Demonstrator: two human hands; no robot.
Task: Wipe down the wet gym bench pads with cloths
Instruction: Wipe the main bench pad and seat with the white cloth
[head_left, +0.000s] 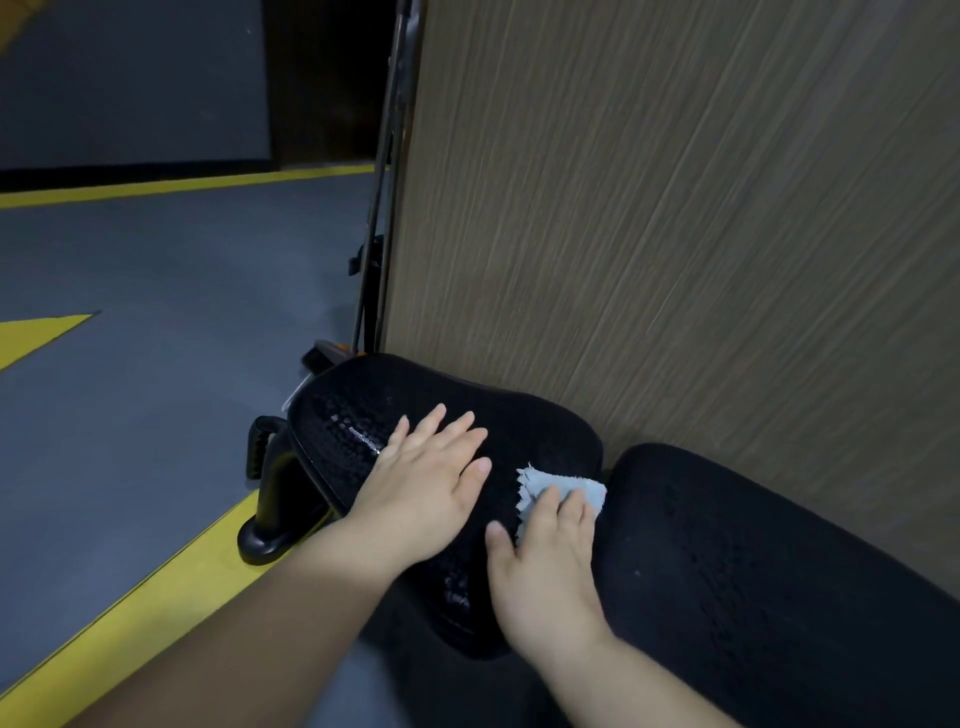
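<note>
A black textured seat pad (535, 421) of the gym bench sits in the middle, with shiny wet streaks on its left part. My left hand (426, 483) lies flat on it with the fingers straight and spread. My right hand (545, 561) presses a small light-blue cloth (584, 486) onto the pad's right edge, fingers laid over the cloth. A second, longer black pad (769, 571) runs off to the lower right, separated from the seat pad by a narrow gap.
A wood-grain panel (675, 208) stands right behind the pads. The bench's black frame and foot (270, 499) sit left of the seat pad on a grey floor with yellow lines (171, 571). Thin metal bars (384, 208) lean beside the panel's edge.
</note>
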